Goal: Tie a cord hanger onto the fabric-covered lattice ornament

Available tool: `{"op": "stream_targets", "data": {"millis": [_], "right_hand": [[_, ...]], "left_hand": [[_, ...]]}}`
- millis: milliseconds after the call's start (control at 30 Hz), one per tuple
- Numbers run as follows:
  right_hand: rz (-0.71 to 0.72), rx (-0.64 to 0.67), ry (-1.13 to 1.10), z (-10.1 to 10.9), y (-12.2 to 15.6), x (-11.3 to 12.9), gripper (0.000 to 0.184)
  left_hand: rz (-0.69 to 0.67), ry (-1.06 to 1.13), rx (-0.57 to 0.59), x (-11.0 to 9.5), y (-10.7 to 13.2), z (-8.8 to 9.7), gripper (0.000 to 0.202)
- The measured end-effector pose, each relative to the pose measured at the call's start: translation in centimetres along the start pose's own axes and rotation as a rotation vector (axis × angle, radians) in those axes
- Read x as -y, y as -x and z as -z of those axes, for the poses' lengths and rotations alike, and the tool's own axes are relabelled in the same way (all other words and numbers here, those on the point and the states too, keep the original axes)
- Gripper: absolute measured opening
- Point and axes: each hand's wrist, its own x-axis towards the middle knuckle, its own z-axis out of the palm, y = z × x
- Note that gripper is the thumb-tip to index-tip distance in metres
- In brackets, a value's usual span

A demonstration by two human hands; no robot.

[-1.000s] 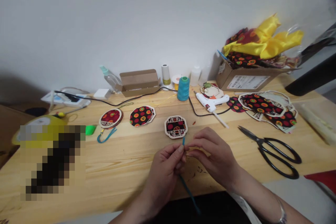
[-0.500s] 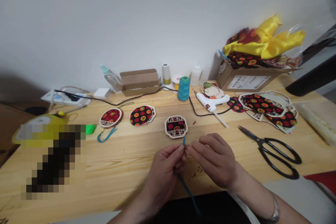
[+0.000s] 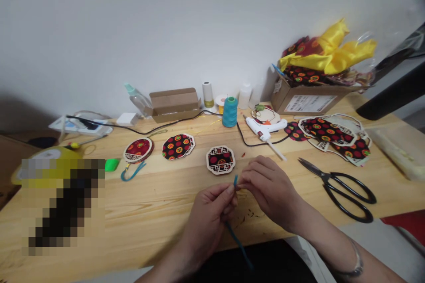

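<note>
A teal cord is pinched between the thumb and fingers of my left hand. Its short tip pokes up above the thumb, while the long end hangs down past the table's front edge. My right hand has its fingertips pressed together right beside that tip; whatever they grip is too small to make out. Just beyond my hands lies a small wooden lattice frame backed with dark, red-patterned fabric. Farther left are an octagonal fabric-covered piece and a round one with a teal loop.
Black-handled scissors lie at the right. Behind them are a white glue gun and stacked fabric pieces. A teal thread spool stands near the wall. A cardboard box holds yellow cloth. A black cable crosses the table.
My right hand has shifted slightly up, its fingers curling in closer to the cord's tip. My left hand keeps its pinch. The whole view has moved a little.
</note>
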Motion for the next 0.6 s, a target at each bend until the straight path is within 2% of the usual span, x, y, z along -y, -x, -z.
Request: {"op": "stream_targets", "data": {"millis": [233,367,433,500,600], "right_hand": [[0.001,0.018,0.027,0.05,0.0,-0.35,0.017],[-0.045,-0.032,-0.038,-0.12,0.08,-0.26,0.017],[-0.174,-0.121,-0.152,-0.23,0.21,-0.25,0.014],[-0.394,-0.191,-0.303,-0.33,0.39,-0.28,0.012],[-0.719,-0.124,-0.566,-0.46,0.66,-0.32,0.014]], "left_hand": [[-0.009,-0.086,-0.011,0.01,0.09,-0.01,0.024],[0.006,-0.07,-0.031,0.26,0.08,0.11,0.021],[0.004,-0.061,-0.041,0.32,0.05,0.17,0.019],[-0.009,-0.057,-0.052,0.28,0.03,0.21,0.018],[-0.029,-0.071,-0.066,0.14,0.05,0.24,0.018]]}}
